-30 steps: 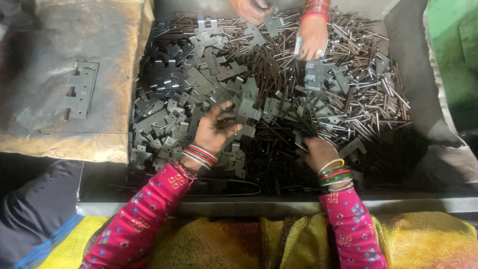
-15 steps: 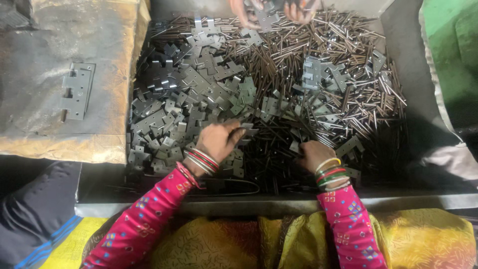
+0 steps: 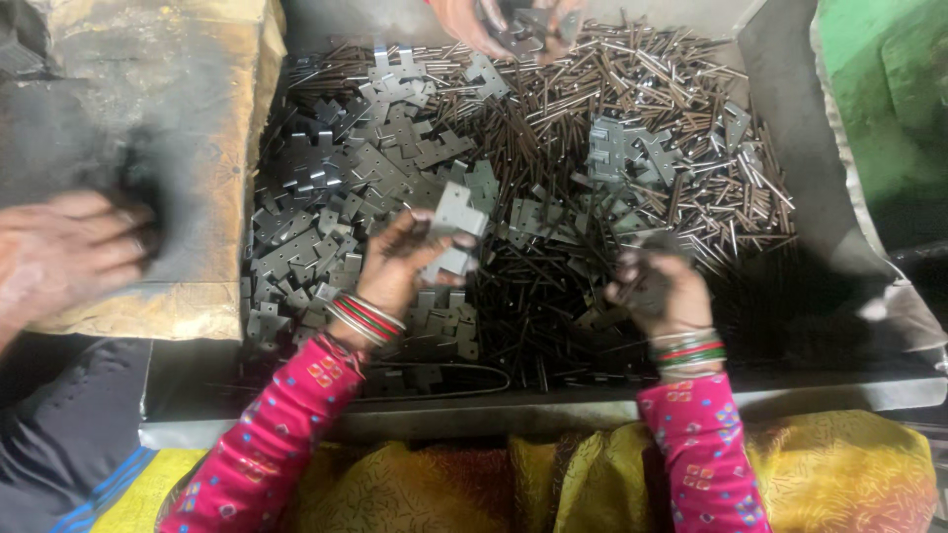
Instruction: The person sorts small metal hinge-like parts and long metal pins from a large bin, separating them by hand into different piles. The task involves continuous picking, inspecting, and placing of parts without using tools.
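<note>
- Left hand [image 3: 400,271] now lifted off the pile, fingers closed on a grey hinge leaf [image 3: 456,229].
- Right hand [image 3: 660,288] raised from the pins [image 3: 592,128]; fingers curled, contents unclear.
- Picking has progressed to holding.

I see a small metal workshop. A large metal tray [image 3: 839,247] is full of grey hinge plates [image 3: 375,168] and thin steel pins [image 3: 592,118]. Beside it is a dirty, oil-stained work surface [image 3: 128,99], and several people's hands sort parts.
</note>
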